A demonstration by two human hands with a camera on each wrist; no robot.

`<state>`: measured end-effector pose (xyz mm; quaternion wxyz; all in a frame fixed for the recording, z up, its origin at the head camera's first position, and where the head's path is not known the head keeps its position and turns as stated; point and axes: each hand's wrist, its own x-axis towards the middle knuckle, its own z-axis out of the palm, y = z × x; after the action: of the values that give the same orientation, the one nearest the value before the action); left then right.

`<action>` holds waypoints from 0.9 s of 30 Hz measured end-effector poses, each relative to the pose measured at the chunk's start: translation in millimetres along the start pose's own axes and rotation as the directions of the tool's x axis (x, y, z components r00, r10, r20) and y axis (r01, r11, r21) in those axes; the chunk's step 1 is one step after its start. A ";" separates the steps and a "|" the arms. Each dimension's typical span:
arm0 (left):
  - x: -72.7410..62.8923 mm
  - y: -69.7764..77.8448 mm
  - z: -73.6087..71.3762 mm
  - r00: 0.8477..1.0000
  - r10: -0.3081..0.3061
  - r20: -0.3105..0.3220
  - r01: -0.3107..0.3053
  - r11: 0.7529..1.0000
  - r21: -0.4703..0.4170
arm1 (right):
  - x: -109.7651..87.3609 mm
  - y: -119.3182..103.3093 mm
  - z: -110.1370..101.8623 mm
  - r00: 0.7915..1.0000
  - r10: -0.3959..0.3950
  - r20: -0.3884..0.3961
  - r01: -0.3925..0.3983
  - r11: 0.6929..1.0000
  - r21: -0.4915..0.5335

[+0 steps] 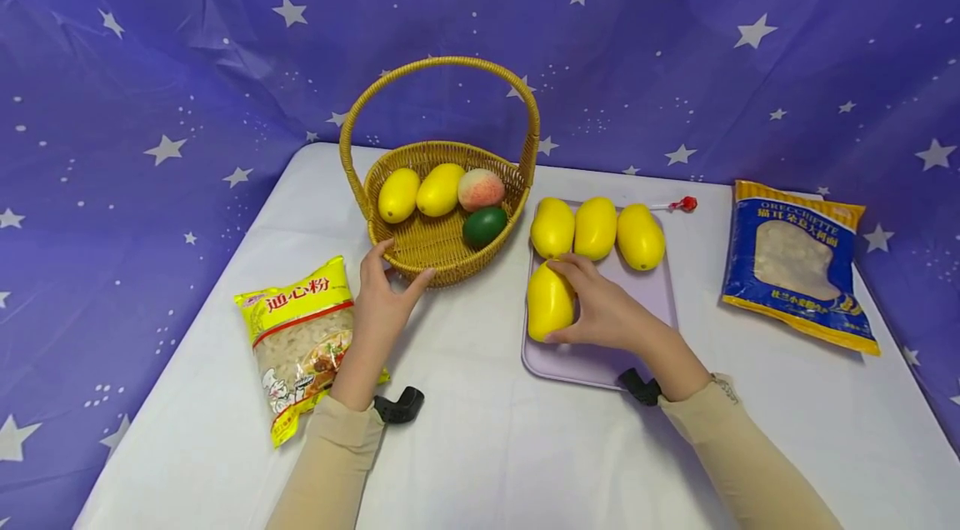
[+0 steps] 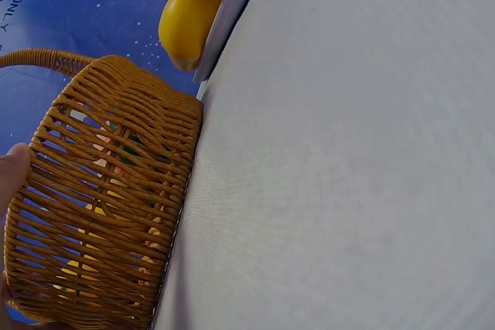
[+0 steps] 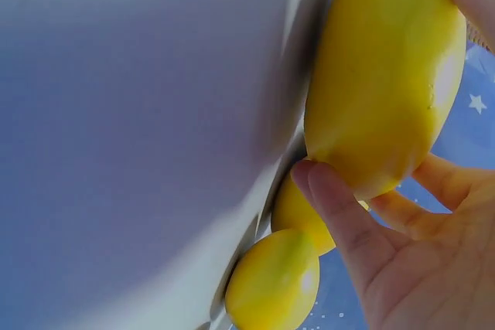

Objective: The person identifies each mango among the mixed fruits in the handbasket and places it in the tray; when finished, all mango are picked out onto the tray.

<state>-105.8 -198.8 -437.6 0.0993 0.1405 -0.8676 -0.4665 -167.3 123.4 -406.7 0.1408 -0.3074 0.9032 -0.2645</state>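
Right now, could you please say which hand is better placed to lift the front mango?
Probably the right hand: it grips that mango, while the left hand holds the basket.

Room in basket [image 1: 448, 272] (handle [image 1: 448, 61] overhead)

left hand [image 2: 11, 174]: cropped, left wrist view | held yellow fruit [image 3: 387, 75]: cropped, right wrist view

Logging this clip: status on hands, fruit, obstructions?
Right hand grips yellow mango at lilac tray. Left hand touches near side of wicker basket. Possible obstruction: handle arching over the basket.
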 end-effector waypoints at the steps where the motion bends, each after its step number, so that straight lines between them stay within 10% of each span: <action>1: -0.1 0.3 0.0 1.000 0.002 0.000 -0.002 1.000 0.000 | 0.3 0.0 0.4 1.000 0.000 0.003 0.000 1.000 -0.003; 27: -0.3 -1.1 0.0 1.000 -0.010 0.006 0.010 1.000 0.015 | -2.0 -3.5 -0.9 0.996 0.063 0.061 -0.064 0.998 0.011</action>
<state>-105.3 -199.3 -438.5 0.0933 0.1444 -0.8706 -0.4609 -164.4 122.7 -403.8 0.1782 -0.2855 0.9060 -0.2565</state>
